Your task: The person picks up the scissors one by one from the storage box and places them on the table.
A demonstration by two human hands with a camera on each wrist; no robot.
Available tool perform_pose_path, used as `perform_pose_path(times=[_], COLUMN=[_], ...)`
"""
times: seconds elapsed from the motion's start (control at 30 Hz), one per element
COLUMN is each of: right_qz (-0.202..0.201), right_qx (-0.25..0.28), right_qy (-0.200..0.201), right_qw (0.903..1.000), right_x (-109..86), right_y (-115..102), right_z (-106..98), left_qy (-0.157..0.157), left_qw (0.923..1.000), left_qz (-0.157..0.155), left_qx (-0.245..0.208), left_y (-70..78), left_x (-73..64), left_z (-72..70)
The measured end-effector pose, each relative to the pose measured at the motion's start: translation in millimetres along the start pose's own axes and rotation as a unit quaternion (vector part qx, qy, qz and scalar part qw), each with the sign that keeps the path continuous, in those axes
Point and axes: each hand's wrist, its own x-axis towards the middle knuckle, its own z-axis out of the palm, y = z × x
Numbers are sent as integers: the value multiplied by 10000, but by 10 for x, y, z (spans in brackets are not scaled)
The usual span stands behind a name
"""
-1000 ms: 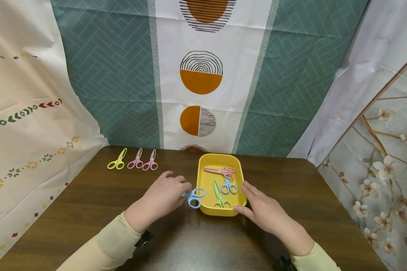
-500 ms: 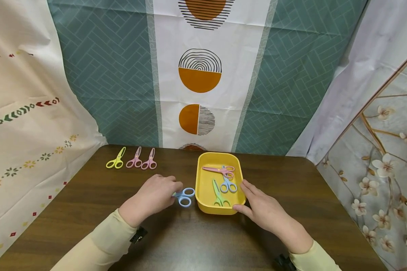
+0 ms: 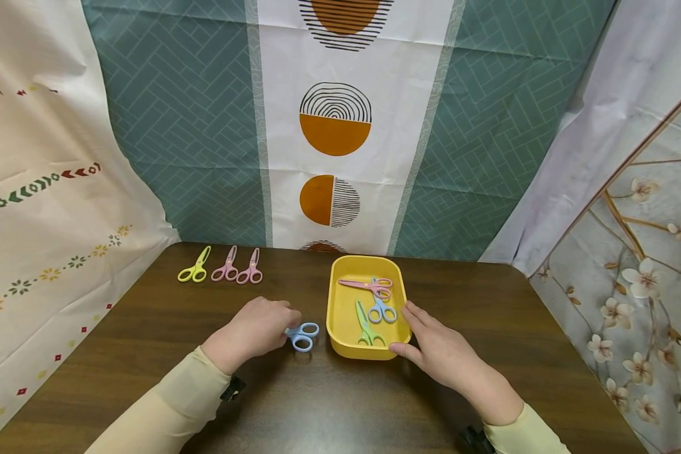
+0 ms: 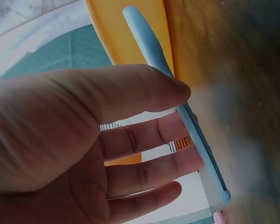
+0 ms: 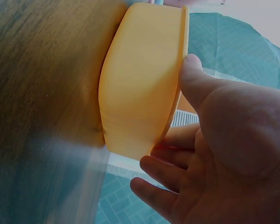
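Note:
My left hand [image 3: 254, 331] pinches a pair of light-blue scissors [image 3: 303, 335] by the blade end, the finger loops pointing right. In the left wrist view, the thumb presses the blue scissors [image 4: 147, 39] edge-on against the fingers. Just to the right sits a yellow tray [image 3: 345, 318]. Inside it lie pink scissors [image 3: 359, 285] across a second blue pair [image 3: 381, 311], with green scissors [image 3: 366, 329] nearer the front. My right hand [image 3: 442, 347] touches the tray's near right corner, fingers extended along the right wall. In the right wrist view, its thumb rests at the rim.
Yellow-green scissors [image 3: 194, 266] lie at the back left of the brown table [image 3: 340, 403]. Beside them are two pink pairs, one left [image 3: 225, 265] and one right [image 3: 250, 268]. A patterned curtain [image 3: 215, 126] hangs behind the table, with more cloth at both sides.
My left hand has drawn the blue scissors leftward, away from the tray's left edge, and the loops now sit slightly lower. The right hand stays at the tray's corner.

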Motion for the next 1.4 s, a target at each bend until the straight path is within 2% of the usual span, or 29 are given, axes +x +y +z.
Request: perform_pose_path(times=[0.23,0.63,1.13,1.4], right_qz=[0,-8,-21,-8], right_qx=[-1,-9,-14,-20], right_qy=[3,3,56,59], right_qw=[10000,10000,10000,10000], right_x=[0,-5,-4,-5], right_y=[2,0,4,5], right_z=[2,6,14,15], left_qy=[-186,-88,-36,-54], left_qw=[9998,9998,9999,9999], left_qz=[-49,155,54,118], left_qx=[-78,10,137,92], left_y=[27,19,11,20], left_x=[10,25,39,37], left_z=[41,118,184,184])
